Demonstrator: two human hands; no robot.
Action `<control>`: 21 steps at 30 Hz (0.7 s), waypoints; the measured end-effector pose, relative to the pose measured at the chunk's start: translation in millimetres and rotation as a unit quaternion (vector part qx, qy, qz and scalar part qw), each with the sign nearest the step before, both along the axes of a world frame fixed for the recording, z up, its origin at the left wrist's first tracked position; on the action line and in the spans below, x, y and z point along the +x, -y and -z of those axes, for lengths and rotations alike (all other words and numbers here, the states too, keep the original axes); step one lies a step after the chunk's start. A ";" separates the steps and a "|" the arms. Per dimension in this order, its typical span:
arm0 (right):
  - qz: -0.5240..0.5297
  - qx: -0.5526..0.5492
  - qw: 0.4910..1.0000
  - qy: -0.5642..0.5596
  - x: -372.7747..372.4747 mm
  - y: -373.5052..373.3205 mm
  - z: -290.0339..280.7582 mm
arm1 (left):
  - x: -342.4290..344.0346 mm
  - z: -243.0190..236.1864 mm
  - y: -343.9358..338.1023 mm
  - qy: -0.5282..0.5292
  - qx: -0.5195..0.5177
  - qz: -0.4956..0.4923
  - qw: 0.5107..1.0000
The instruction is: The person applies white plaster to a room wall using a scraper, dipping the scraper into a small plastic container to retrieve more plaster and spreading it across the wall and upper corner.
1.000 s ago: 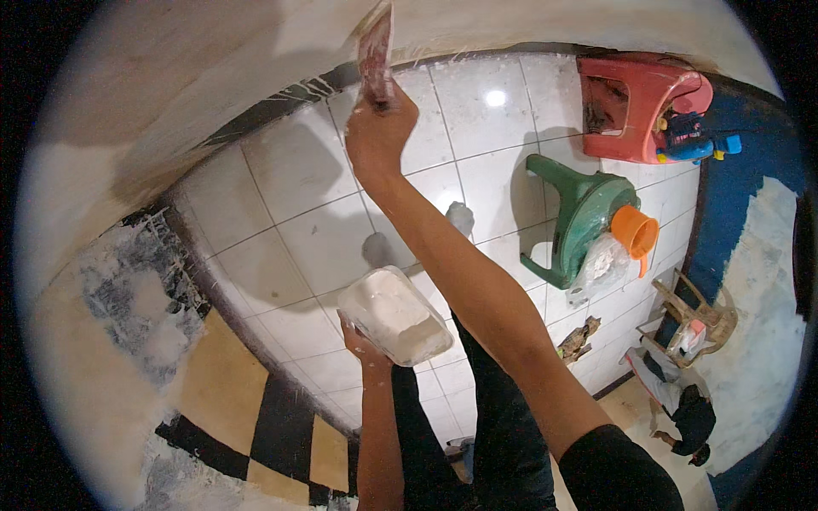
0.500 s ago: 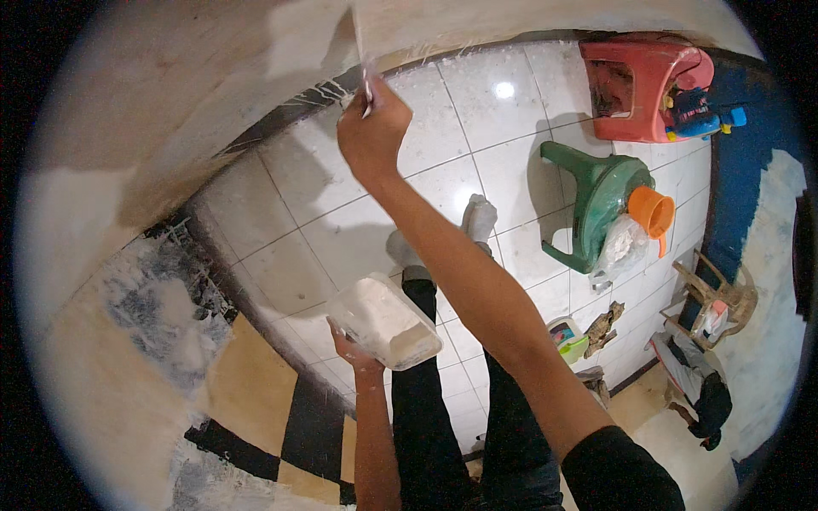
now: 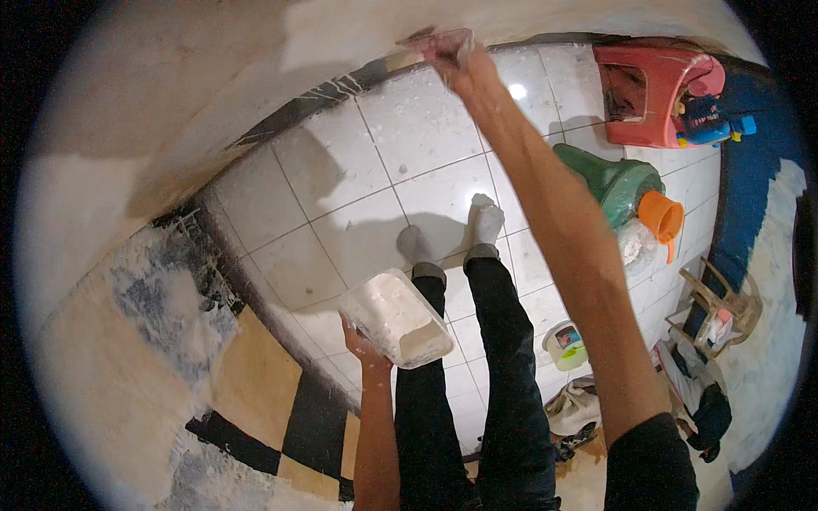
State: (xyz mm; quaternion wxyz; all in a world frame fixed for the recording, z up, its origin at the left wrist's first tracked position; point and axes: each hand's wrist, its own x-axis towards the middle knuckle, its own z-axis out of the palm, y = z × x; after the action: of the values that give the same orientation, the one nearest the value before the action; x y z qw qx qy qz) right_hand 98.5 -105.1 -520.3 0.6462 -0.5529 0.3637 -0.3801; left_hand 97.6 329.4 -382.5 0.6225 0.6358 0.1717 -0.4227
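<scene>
My left hand [image 3: 366,349] is closed on the side of a translucent rectangular plastic tub [image 3: 399,317] with thick white paste inside, held above the floor near my knees. Reaching far ahead, my right hand [image 3: 464,70] is blurred by motion and closed on a flat, thin putty scraper [image 3: 433,39]. The scraper is at the lower part of the pale wall [image 3: 341,38]; whether its edge touches the surface I cannot tell. White drips run over the dark strip [image 3: 328,95] at the wall's foot.
On the white tiled floor [image 3: 434,119] at right stand a green stool [image 3: 596,175] with an orange dipper [image 3: 660,215] and plastic bag [image 3: 635,245], and a red plastic chair [image 3: 635,102] holding blue bottles. A round tub [image 3: 564,345] and wooden chair [image 3: 720,311] lie closer. A person [image 3: 707,404] is at lower right.
My right hand has swept to the right along the wall with the scraper. The tub in my left hand has shifted slightly right, and the view has moved a little.
</scene>
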 end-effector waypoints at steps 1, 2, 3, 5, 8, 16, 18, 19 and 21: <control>0.005 -0.003 1.000 0.003 0.4 2.5 -5.1 | -0.9 1.5 -0.6 0.007 0.013 0.010 1.000; 0.012 -0.009 1.000 0.006 0.2 8.4 -11.2 | -0.1 7.7 -3.4 -0.050 -0.007 -0.033 0.998; 0.047 0.197 0.968 0.151 15.4 -6.2 -48.5 | 4.2 9.2 -17.4 -0.096 -0.012 -0.089 0.991; 0.082 0.375 0.888 0.255 18.6 -35.8 -124.8 | 6.4 7.9 -29.2 -0.133 -0.028 -0.137 0.981; 0.123 0.240 0.957 0.104 -22.8 -58.2 -141.9 | 7.4 17.5 -33.3 -0.130 -0.016 -0.139 0.982; 0.078 0.386 0.908 0.143 0.1 -49.3 -10.8 | 16.9 2.9 -1.4 -0.148 -0.031 -0.147 0.977; -0.002 0.135 0.991 0.004 16.3 -23.9 10.9 | 17.9 14.0 -7.6 -0.126 -0.029 -0.134 0.982; -0.004 0.140 0.990 0.020 19.5 -24.9 12.1 | 19.7 15.0 -10.7 -0.121 -0.026 -0.137 0.983; 0.041 0.272 0.952 0.137 14.5 -20.9 10.9 | 21.5 18.1 -12.0 -0.115 -0.025 -0.135 0.984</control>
State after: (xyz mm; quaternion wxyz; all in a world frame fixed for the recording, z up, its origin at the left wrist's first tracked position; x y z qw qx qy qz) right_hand 112.9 -84.2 -531.1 0.7995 -0.2830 0.3838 -0.3652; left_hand 119.1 341.4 -400.6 0.6655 0.5382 0.3158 -0.4096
